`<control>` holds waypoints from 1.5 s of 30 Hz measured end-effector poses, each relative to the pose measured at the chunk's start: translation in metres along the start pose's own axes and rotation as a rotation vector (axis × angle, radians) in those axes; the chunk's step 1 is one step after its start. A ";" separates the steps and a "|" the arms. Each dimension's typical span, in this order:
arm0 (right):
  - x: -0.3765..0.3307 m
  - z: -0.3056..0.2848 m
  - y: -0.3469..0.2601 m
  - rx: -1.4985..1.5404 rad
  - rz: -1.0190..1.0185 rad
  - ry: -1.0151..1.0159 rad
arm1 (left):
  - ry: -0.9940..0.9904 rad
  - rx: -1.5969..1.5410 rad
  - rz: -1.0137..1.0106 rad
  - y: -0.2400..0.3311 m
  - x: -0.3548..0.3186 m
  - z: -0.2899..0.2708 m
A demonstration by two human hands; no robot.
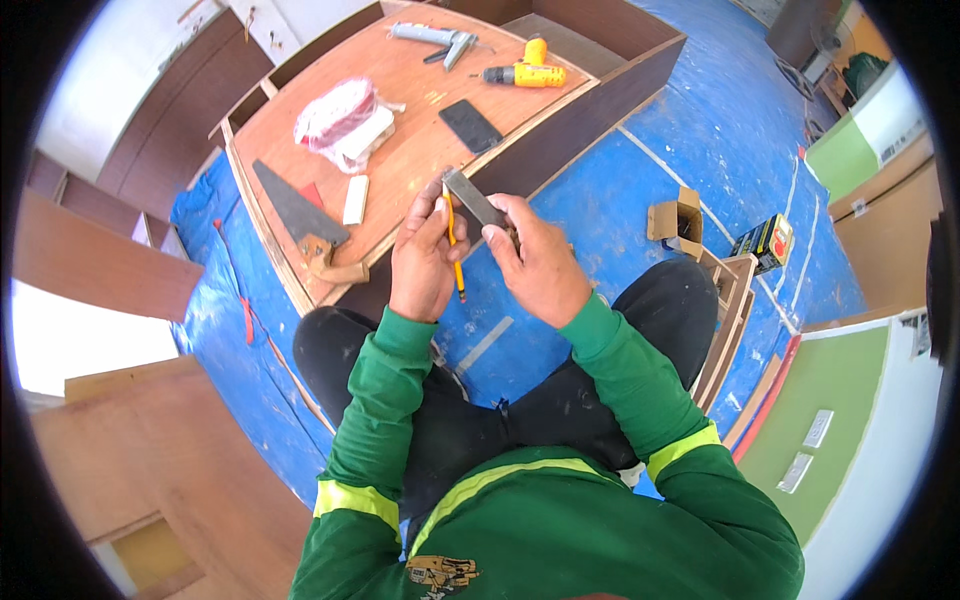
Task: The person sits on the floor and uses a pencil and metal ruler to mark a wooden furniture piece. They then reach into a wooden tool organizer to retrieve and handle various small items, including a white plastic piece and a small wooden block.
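Note:
My left hand (422, 258) is closed round a yellow pencil (457, 272), which stands nearly upright with its lower end sticking out below the fingers. In my right hand (542, 262) is a flat grey bar (474, 198) with a straight end, like a blade; its exact kind is unclear. The bar's far end meets the top of the pencil at my left fingertips. Both hands are above the near edge of a low wooden panel (410, 85). Close to my left hand, on the panel, are a handsaw (290, 208) and a small white block (355, 200).
Farther back on the panel are a black phone (470, 126), a yellow drill (527, 73), a caulking gun (437, 40) and a plastic-wrapped bundle (342, 118). Blue sheeting (590, 185) covers the floor. An open cardboard box (675, 222) and a black-and-yellow box (764, 243) are at right.

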State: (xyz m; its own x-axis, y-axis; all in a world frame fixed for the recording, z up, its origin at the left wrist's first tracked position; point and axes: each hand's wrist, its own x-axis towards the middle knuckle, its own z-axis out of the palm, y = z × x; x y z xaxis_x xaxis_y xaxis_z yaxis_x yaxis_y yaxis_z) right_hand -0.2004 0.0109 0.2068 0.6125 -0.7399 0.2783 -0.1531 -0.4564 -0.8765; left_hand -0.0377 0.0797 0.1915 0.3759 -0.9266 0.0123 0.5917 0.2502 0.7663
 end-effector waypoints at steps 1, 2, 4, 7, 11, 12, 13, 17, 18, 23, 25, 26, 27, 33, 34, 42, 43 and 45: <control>0.000 0.000 0.004 -0.020 -0.101 0.056 | -0.017 0.003 -0.010 0.005 0.000 0.007; 0.001 0.001 0.009 -0.043 -0.202 0.113 | -0.034 0.006 -0.019 0.009 0.001 0.013; -0.001 -0.002 0.006 -0.056 -0.238 0.114 | -0.047 0.057 -0.021 0.011 0.007 0.017; -0.005 -0.008 -0.004 0.006 -0.088 0.005 | -0.083 0.165 0.007 0.007 0.011 0.017; -0.013 -0.007 0.008 -0.078 -0.128 0.046 | -0.060 0.143 -0.014 -0.006 0.011 0.021; -0.014 -0.007 0.010 -0.073 -0.133 0.056 | -0.065 0.154 -0.008 -0.010 0.011 0.018; -0.015 -0.007 0.012 -0.065 -0.140 0.066 | -0.070 0.157 -0.013 -0.012 0.012 0.015; -0.020 -0.003 0.018 -0.084 -0.132 0.062 | -0.055 0.167 -0.028 -0.020 0.010 0.007; -0.021 -0.004 0.016 -0.071 -0.110 0.041 | -0.043 0.167 -0.031 -0.022 0.008 0.006; -0.025 -0.003 0.011 -0.056 -0.055 -0.019 | 0.003 0.197 -0.047 -0.023 -0.002 0.003; -0.024 -0.003 0.012 -0.039 -0.044 -0.034 | 0.020 0.188 -0.051 -0.024 -0.003 0.002; -0.024 -0.002 0.012 -0.035 -0.046 -0.034 | 0.025 0.182 -0.052 -0.024 -0.003 0.001; -0.024 -0.001 0.014 -0.031 -0.047 -0.034 | 0.029 0.177 -0.053 -0.025 -0.003 0.000; -0.023 0.001 0.014 -0.016 -0.059 -0.028 | 0.022 0.199 -0.047 -0.022 -0.003 0.000; -0.023 0.002 0.014 -0.014 -0.056 -0.027 | 0.034 0.201 -0.047 -0.022 -0.003 0.000; -0.023 0.004 0.009 -0.042 -0.042 -0.046 | 0.075 0.192 -0.037 -0.022 -0.005 -0.001; -0.023 0.004 0.008 -0.047 -0.044 -0.046 | 0.071 0.188 -0.036 -0.022 -0.006 -0.002; -0.023 0.007 0.010 -0.043 -0.052 -0.032 | 0.064 0.181 -0.034 -0.022 -0.006 -0.005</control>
State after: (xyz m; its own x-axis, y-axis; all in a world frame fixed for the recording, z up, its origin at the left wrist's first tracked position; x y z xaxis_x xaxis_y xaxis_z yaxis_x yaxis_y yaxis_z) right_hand -0.2107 0.0265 0.1889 0.6447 -0.6988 0.3098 -0.1528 -0.5149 -0.8435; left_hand -0.0499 0.0810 0.1714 0.4059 -0.9125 -0.0514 0.4687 0.1595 0.8689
